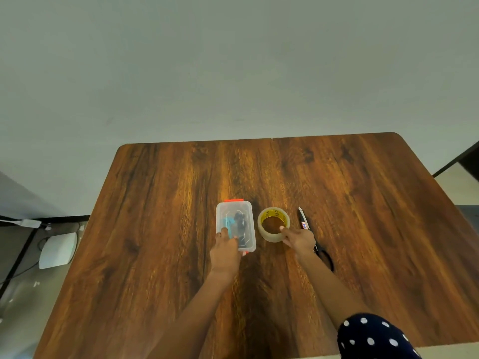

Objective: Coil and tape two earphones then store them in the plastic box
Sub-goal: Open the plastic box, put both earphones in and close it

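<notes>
Both hands are busy: the left hand (pixel 225 243) holds the near end of the lidded plastic box (pixel 236 225), where blue and dark earphones (pixel 234 222) lie; the right hand (pixel 298 239) pinches the tape roll (pixel 274 224); storing seems finished, so only letting go remains.

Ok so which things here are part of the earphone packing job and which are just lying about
Job:
- plastic box, lid on, earphones inside
- tape roll
- scissors
- left hand on the box, right hand on the tape

Lying about:
- white device and cables on the floor, left of the table
</notes>
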The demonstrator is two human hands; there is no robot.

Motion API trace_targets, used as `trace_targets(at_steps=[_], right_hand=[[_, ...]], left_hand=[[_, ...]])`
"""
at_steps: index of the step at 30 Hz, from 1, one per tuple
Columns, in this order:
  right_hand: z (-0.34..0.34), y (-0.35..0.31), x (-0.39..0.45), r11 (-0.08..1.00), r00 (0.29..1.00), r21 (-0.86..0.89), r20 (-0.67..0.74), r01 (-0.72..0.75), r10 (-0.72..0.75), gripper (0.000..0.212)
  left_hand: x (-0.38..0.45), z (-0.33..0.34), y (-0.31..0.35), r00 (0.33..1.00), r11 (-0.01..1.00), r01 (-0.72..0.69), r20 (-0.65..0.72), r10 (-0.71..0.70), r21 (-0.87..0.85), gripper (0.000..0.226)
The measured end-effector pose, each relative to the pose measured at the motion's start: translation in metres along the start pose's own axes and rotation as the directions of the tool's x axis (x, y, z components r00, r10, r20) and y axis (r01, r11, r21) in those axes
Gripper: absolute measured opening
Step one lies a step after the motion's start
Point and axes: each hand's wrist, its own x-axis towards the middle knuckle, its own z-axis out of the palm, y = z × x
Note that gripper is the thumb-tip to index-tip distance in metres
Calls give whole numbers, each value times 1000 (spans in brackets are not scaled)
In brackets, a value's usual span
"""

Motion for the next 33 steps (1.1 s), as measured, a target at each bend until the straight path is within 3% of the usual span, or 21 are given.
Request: trace_targets(at_steps=[6, 8, 11, 13, 15, 18, 28, 33], right_hand=[[-4, 3, -12, 972, 991, -205, -49, 111, -124, 27], [-7, 3, -18, 947, 973, -246, -41, 208, -225, 30], [-19, 14, -24, 838, 904, -398, -47, 373, -424, 24], [-30, 25, -26, 742, 879, -559, -47, 370, -474, 29], [-42, 38, -23, 637, 875, -694, -20, 336, -484, 38], [-55, 51, -18, 502, 924, -827, 51, 252, -379, 60], [-37, 37, -13, 449, 927, -859, 72, 246, -369, 62], [-38, 41, -12, 415, 919, -871, 98, 265, -382, 61]], left_hand=[[-3, 1, -1, 1000, 999, 16, -15, -17, -45, 48], [-3, 1, -1, 999, 995, 34, -15, -36, -89, 50], [-2, 2, -2, 998, 987, 64, -8, -66, -147, 51], [-2, 3, -2, 997, 982, 75, -7, -78, -172, 50], [-2, 3, -2, 996, 977, 84, -3, -86, -197, 50], [-2, 4, -2, 996, 973, 89, 0, -91, -215, 51], [-6, -1, -1, 993, 953, 109, -2, -114, -283, 53], [-1, -4, -4, 986, 903, 160, 21, -166, -398, 47]])
